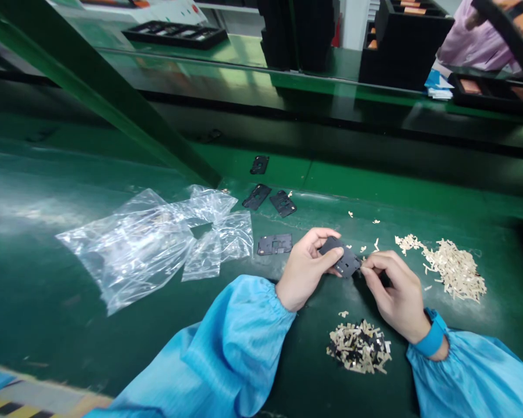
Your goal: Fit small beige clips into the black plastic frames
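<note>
My left hand (308, 264) grips a flat black plastic plate (345, 262) with small holes, thumb on top and fingers beneath. At the plate's right corner, my right hand (392, 290) has thumb and forefinger pinched together; what is between them, if anything, is too small to make out. Below the hands lies a pile of small beige and black pieces (359, 347). A larger heap of small beige pieces (455, 270) is to the right of my right hand. Another black plate (274, 244) rests flat just left of my left hand.
Clear plastic bags (143, 247) spread over the green table (35, 302) at left. More black plates (283, 203) lie farther back. A slanted green post (113, 98) rises behind the bags. Black trays (403, 46) are stacked on the shelf, near a person in a pink sleeve (479, 40).
</note>
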`<state>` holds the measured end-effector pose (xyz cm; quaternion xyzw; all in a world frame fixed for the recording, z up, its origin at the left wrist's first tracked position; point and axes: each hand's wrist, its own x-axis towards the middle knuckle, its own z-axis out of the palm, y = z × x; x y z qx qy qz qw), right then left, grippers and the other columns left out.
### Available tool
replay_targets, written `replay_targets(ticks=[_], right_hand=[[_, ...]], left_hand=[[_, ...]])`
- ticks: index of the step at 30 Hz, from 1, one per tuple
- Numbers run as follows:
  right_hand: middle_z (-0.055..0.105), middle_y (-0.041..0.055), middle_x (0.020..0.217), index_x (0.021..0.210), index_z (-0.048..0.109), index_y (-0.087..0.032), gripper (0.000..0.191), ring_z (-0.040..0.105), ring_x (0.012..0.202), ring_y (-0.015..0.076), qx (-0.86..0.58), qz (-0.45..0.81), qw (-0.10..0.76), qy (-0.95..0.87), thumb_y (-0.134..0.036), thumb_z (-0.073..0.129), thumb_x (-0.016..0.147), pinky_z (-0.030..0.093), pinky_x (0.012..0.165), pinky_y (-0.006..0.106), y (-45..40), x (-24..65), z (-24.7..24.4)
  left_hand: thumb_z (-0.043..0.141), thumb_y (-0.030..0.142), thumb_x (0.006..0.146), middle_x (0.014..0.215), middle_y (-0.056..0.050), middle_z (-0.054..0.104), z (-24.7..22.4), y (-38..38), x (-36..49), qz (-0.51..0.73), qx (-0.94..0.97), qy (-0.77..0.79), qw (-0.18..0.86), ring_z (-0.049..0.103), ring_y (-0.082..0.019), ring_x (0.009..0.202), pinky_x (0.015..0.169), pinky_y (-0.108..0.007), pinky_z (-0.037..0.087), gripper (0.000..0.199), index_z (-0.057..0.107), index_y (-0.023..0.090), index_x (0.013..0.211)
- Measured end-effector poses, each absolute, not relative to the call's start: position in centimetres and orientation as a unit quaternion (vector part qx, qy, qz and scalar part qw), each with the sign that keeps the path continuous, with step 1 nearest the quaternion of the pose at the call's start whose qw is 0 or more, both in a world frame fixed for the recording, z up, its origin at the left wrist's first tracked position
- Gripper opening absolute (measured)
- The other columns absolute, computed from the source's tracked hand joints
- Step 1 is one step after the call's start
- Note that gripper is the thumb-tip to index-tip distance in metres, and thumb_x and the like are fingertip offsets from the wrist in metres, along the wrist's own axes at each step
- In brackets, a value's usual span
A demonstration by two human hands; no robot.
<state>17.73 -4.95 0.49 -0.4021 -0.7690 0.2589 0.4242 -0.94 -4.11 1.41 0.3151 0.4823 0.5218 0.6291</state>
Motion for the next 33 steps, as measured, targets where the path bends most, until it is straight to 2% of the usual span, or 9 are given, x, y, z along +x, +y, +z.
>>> replay_targets(ticks=[10,16,18,19,23,27,30,33], right_hand=[[0.063,0.0035,0.085,0.093,0.060,-0.023,0.011,0.060,0.073,0.0172,-0.418,0.276,0.420,-0.757,-0.014,0.057,0.099,0.051,0.064,0.029,-4.8,17.6,0.7],[0.066,0.0057,0.091,0.099,0.064,-0.023,0.011,0.065,0.081,0.0198,-0.387,0.305,0.419,-0.763,-0.015,0.056,0.098,0.053,0.070,0.032,-5.1,17.9,0.3],[0.065,0.0054,0.092,0.102,0.064,-0.023,0.009,0.064,0.076,0.0191,-0.397,0.302,0.434,-0.751,-0.017,0.059,0.097,0.053,0.067,0.032,-5.1,18.0,0.2],[0.064,0.0049,0.092,0.106,0.063,-0.023,0.012,0.062,0.073,0.0182,-0.408,0.297,0.442,-0.742,-0.019,0.062,0.096,0.053,0.065,0.032,-5.1,18.0,0.1],[0.062,0.0068,0.102,0.137,0.055,-0.026,0.050,0.060,0.073,0.0181,-0.410,0.278,0.423,-0.758,-0.024,0.073,0.091,0.057,0.068,0.034,-5.1,17.9,-0.1],[0.067,0.0104,0.113,0.148,0.051,-0.030,0.058,0.066,0.082,0.0199,-0.395,0.218,0.424,-0.785,-0.019,0.069,0.095,0.060,0.072,0.034,-5.4,17.7,-0.2],[0.071,0.0110,0.113,0.154,0.047,-0.030,0.066,0.070,0.089,0.0222,-0.388,0.163,0.439,-0.794,-0.014,0.069,0.094,0.061,0.077,0.036,-5.8,17.7,-0.4],[0.075,0.0115,0.111,0.155,0.046,-0.029,0.070,0.073,0.088,0.0235,-0.381,0.121,0.445,-0.801,-0.010,0.071,0.092,0.062,0.076,0.037,-5.9,17.8,-0.6]], left_hand=[[0.083,0.031,0.073,0.076,0.004,0.063,0.9,-4.4,-0.7,0.538,0.319,0.482,0.614,0.060,-0.009,0.053,0.048,-0.020,0.054,0.037,0.060,0.018,0.100],[0.085,0.035,0.072,0.081,0.003,0.063,0.9,-4.5,-0.6,0.551,0.286,0.482,0.619,0.061,-0.009,0.064,0.053,-0.019,0.058,0.043,0.057,0.018,0.100],[0.086,0.036,0.071,0.081,0.003,0.062,1.0,-4.5,-0.6,0.551,0.276,0.483,0.622,0.061,-0.009,0.065,0.053,-0.018,0.058,0.045,0.056,0.018,0.099],[0.087,0.037,0.070,0.081,0.003,0.062,1.0,-4.6,-0.5,0.549,0.272,0.484,0.625,0.061,-0.009,0.064,0.053,-0.018,0.058,0.046,0.055,0.018,0.098],[0.089,0.040,0.068,0.081,0.004,0.061,1.2,-4.9,-0.2,0.541,0.263,0.478,0.640,0.061,-0.009,0.065,0.054,-0.020,0.059,0.049,0.055,0.018,0.096],[0.090,0.041,0.067,0.080,0.004,0.062,1.3,-5.4,0.2,0.549,0.246,0.466,0.648,0.062,-0.009,0.068,0.058,-0.019,0.060,0.050,0.054,0.018,0.093],[0.090,0.041,0.068,0.079,0.004,0.062,1.2,-5.7,0.5,0.557,0.231,0.461,0.651,0.062,-0.009,0.069,0.060,-0.020,0.061,0.051,0.054,0.018,0.093],[0.090,0.041,0.068,0.079,0.004,0.061,1.2,-5.8,0.6,0.560,0.223,0.459,0.653,0.063,-0.009,0.071,0.063,-0.022,0.063,0.051,0.053,0.018,0.094]])
